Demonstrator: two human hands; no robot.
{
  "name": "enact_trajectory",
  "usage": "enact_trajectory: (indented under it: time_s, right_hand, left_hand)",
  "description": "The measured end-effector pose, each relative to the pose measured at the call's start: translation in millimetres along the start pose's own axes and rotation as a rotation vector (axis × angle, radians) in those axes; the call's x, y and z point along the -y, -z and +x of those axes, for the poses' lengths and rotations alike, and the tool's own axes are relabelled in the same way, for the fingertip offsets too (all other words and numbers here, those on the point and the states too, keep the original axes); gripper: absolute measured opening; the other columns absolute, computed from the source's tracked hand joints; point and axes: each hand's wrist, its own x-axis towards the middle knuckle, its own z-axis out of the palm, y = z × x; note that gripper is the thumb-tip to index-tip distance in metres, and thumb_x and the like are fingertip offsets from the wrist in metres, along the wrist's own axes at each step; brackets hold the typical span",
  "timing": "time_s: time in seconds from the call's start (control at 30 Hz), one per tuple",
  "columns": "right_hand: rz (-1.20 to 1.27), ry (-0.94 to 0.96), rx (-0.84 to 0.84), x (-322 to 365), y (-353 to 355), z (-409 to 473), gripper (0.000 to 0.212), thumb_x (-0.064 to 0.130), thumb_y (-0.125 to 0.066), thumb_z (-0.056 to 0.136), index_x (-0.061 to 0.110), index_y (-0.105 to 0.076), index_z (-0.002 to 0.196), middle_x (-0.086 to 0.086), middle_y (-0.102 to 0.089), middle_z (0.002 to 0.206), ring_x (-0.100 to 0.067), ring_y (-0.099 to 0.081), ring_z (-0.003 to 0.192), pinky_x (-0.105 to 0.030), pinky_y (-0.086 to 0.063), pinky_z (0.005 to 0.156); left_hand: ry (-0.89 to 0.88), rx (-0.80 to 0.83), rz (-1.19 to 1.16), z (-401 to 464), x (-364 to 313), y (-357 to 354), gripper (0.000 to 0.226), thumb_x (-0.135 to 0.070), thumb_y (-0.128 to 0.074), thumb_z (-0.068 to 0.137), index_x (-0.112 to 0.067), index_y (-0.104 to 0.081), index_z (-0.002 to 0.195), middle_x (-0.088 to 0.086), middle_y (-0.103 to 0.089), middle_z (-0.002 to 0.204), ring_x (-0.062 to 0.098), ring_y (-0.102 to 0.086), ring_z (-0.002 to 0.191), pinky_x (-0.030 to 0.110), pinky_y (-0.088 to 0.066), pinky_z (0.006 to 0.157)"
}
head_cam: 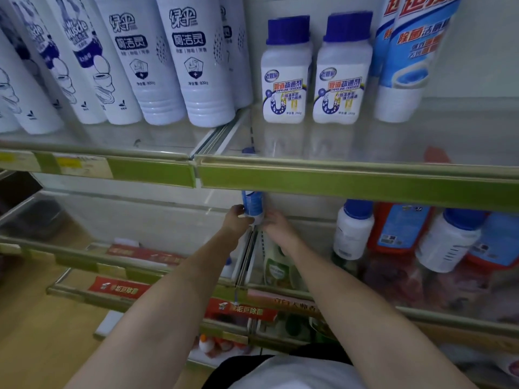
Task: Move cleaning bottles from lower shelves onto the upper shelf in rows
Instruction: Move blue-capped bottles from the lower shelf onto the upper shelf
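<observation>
A blue and white cleaning bottle (252,205) stands upright just under the upper shelf's green front rail (351,182), its top hidden behind the rail. My left hand (235,219) grips its left side and my right hand (276,224) its right side, near the base. On the upper shelf stand two white pipe-dredge bottles with blue caps (286,71) (341,71), with tall blue and white bottles (404,57) to their right. Two more blue-capped white bottles (352,228) (446,240) sit on the lower shelf at the right.
A row of tall white toilet-cleaner bottles (196,63) fills the upper shelf's left section. A clear divider (216,136) separates the sections. Red and blue refill pouches (398,228) lie on the lower right shelf. Further shelves with red labels (241,308) are below.
</observation>
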Motion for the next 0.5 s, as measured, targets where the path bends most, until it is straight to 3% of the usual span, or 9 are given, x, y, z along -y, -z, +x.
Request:
enact_trajectory:
  time_s: [0.1, 0.17, 0.23, 0.5]
  right_hand:
    - [-0.043, 0.011, 0.059, 0.7, 0.7, 5.1, 0.064, -0.004, -0.061, 0.091, 0.025, -0.047, 0.146, 0.001, -0.061, 0.131, -0.018, -0.059, 0.118, -0.041, -0.049, 0.103]
    - [-0.067, -0.005, 0.079, -1.4, -1.4, 10.3, 0.074, -0.005, -0.06, 0.088, 0.03, -0.04, 0.151, 0.001, -0.057, 0.14, -0.019, -0.056, 0.123, -0.047, -0.048, 0.106]
    - [-0.064, -0.019, 0.087, -6.7, -4.4, 14.7, 0.079, -0.006, -0.058, 0.086, 0.035, -0.037, 0.151, 0.001, -0.055, 0.143, -0.019, -0.055, 0.124, -0.049, -0.048, 0.105]
    - [-0.016, -0.016, 0.062, 7.8, -7.5, -37.6, 0.067, -0.018, -0.048, 0.091, 0.014, -0.042, 0.149, 0.001, -0.05, 0.145, -0.017, -0.046, 0.135, -0.041, -0.042, 0.112]
  left_hand:
    - [-0.041, 0.027, -0.018, 1.8, 1.5, -2.2, 0.064, 0.008, -0.057, 0.089, -0.008, -0.039, 0.148, 0.013, -0.048, 0.146, 0.033, -0.051, 0.125, 0.042, -0.048, 0.096]
    - [-0.056, 0.055, -0.043, 1.1, 1.9, -2.5, 0.072, 0.012, -0.057, 0.088, -0.011, -0.034, 0.152, 0.012, -0.046, 0.147, 0.031, -0.054, 0.117, 0.032, -0.052, 0.078]
    - [-0.044, 0.071, -0.059, -0.9, -0.6, -1.8, 0.078, 0.013, -0.058, 0.087, -0.013, -0.029, 0.155, 0.012, -0.046, 0.147, 0.032, -0.055, 0.118, 0.025, -0.047, 0.065]
    - [-0.004, -0.038, -0.139, -35.3, -3.3, 2.4, 0.056, -0.008, -0.074, 0.086, -0.002, -0.042, 0.132, 0.013, -0.056, 0.122, 0.021, -0.055, 0.102, 0.025, -0.045, 0.077]
